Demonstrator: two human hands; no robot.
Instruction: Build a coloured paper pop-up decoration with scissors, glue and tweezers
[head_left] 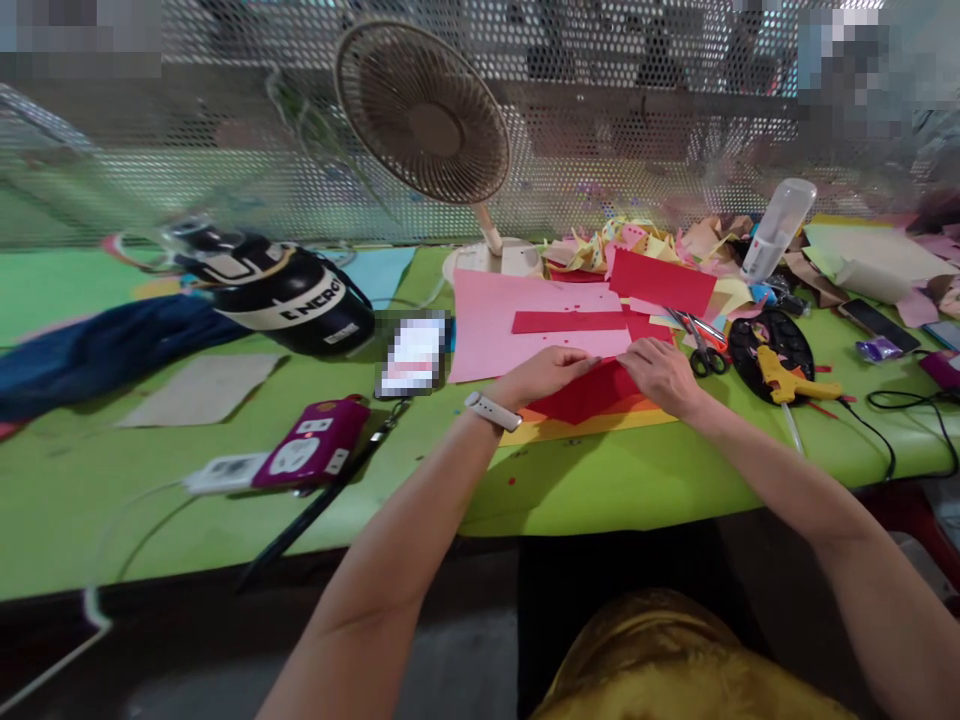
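Between my two hands is a sheet of red paper (581, 396), its far edge pinched in the fingers. My left hand (551, 372), with a white band at the wrist, closes on the left part of that edge. On the right part, my right hand (660, 372) is closed too; its fingertips are partly hidden. Orange and yellow paper (555, 430) lies under the red sheet. Just beyond my hands, a red paper strip (566, 321) rests on a pink sheet (480, 335). Scissors (705, 355) lie to the right of my right hand.
A yellow glue gun (784, 375) sits on a black tray (750, 335) at right. Paper scraps (637, 245), a clear bottle (780, 230) and a fan (491, 255) stand behind. Left are a phone (412, 355), a purple power strip (315, 440) and a large black bottle (300, 300).
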